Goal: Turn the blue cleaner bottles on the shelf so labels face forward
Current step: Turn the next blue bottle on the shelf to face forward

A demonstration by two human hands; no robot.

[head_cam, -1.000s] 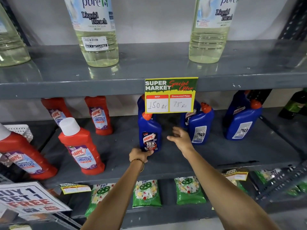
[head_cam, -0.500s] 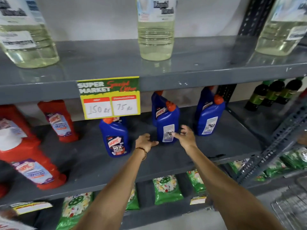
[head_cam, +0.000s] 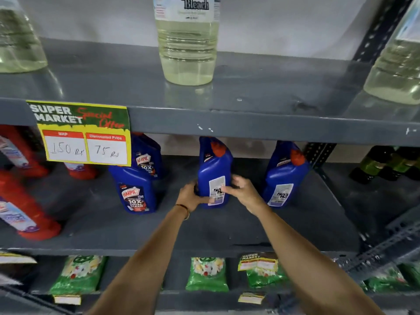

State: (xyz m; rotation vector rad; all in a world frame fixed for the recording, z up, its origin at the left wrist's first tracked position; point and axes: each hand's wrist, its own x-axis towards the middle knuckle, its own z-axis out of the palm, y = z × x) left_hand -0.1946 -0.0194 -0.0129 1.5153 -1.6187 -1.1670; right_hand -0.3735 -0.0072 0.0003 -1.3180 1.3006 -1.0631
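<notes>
Several blue cleaner bottles with red caps stand on the grey middle shelf. The middle blue bottle shows its white back label to me; my left hand grips its lower left side and my right hand grips its lower right side. To the left, a front blue bottle and one behind it show their Harpic front labels. At the right, another blue bottle shows its back label.
Red cleaner bottles stand at the left. A yellow and green price sign hangs from the upper shelf edge. Bleach bottles stand above. Dark green bottles stand at the far right. Green packets lie below.
The view has shifted right along the shelf. Both hands left the labelled front bottle and have closed around the middle blue bottle, which still shows its back label.
</notes>
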